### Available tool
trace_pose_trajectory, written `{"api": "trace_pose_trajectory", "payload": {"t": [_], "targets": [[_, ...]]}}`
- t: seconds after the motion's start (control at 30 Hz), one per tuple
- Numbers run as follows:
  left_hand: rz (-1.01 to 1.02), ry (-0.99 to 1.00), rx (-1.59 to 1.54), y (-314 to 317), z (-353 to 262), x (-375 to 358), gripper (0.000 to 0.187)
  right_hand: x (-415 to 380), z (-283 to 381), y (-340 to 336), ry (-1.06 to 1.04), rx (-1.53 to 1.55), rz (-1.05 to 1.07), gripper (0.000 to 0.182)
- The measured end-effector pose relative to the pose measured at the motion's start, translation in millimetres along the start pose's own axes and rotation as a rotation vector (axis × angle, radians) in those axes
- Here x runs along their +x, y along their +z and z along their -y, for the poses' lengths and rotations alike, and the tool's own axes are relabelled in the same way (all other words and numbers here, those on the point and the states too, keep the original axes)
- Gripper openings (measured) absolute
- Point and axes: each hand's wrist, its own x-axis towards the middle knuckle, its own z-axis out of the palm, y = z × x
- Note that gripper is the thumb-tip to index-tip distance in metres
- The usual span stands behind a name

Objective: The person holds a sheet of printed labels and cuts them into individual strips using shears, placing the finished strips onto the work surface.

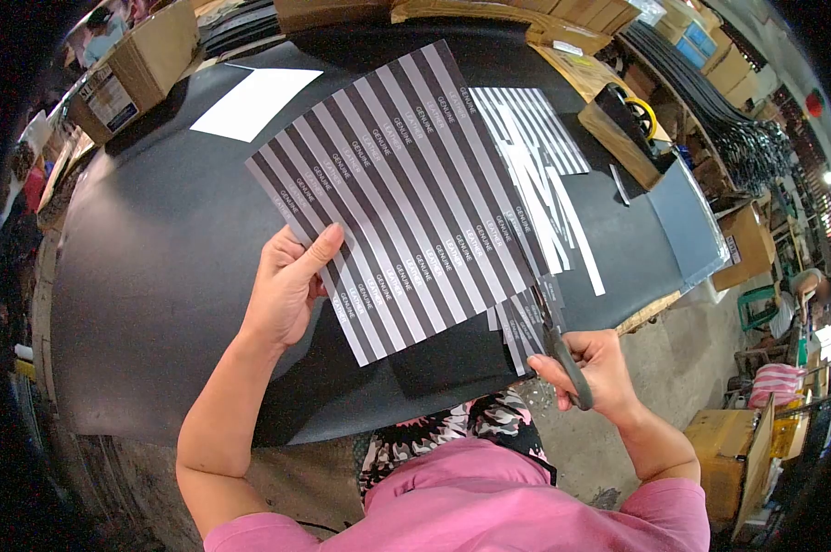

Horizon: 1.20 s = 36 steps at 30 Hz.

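Striped sheet [406, 189]: printed paper, held above the black desk [158, 267]. Right hand [595, 368] closed on scissors [562, 354] at the near right edge; left hand [286, 290] pinches the near left edge. Step, as judged: cutting strips along the stripes. Next move calls for blades kept parallel to a stripe. Long axis and stripes run near-right to far-left. Cut strips [562, 221] lie beyond.

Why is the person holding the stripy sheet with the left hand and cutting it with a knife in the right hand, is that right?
Not quite. The right hand holds scissors, not a knife, as the head view shows. The rest is right: the left hand holds the striped sheet by its edge, and the scissors cut at its lower right edge.
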Motion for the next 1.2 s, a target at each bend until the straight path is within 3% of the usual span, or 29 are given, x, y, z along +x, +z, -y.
{"api": "trace_pose_trajectory", "payload": {"t": [0.7,1.2], "targets": [[0.012,-0.007,-0.027,1,1,1,0.018,4,-5,-1,-0.001,0.003,-0.018,0.034],[0.059,-0.029,-0.007,4,0,-5,0.021,31,10,2,-0.136,0.096,0.121,0.024]]}}
